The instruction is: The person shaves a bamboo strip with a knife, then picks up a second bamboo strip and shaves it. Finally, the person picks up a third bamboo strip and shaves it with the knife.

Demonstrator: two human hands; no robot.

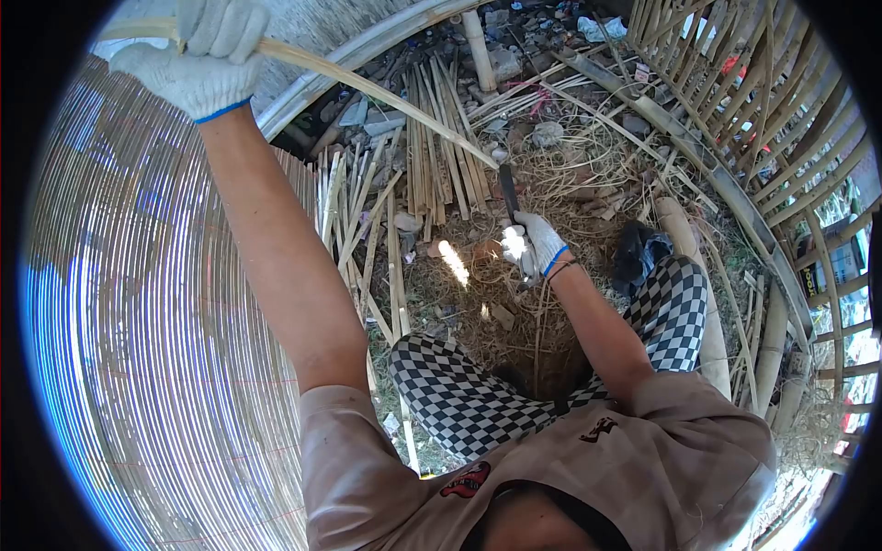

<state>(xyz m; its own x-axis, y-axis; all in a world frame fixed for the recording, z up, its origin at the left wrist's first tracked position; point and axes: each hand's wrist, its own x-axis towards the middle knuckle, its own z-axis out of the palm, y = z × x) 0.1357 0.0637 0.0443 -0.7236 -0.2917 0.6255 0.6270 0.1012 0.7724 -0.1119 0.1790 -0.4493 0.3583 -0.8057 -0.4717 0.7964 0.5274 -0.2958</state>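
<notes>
My left hand [207, 69], in a white knit glove with a blue cuff, is raised at the upper left, its fingers wrapped round a long pale bamboo strip [367, 87]. The strip slants down to the right, and its lower end meets the tip of a dark knife blade [508, 191]. Closed round the knife's handle, my right hand [530, 246] wears a similar glove and is low over the ground in front of my legs. Bright sunlight falls on that glove and hides some finger detail.
Split bamboo strips [432, 138] lie on the ground beyond my knees. A slatted screen [175, 303] fills the left side. On the right stands a curved bamboo lattice [781, 101]. Shavings [588, 161], stones and a black plastic bag [636, 257] surround my checkered trousers [459, 390].
</notes>
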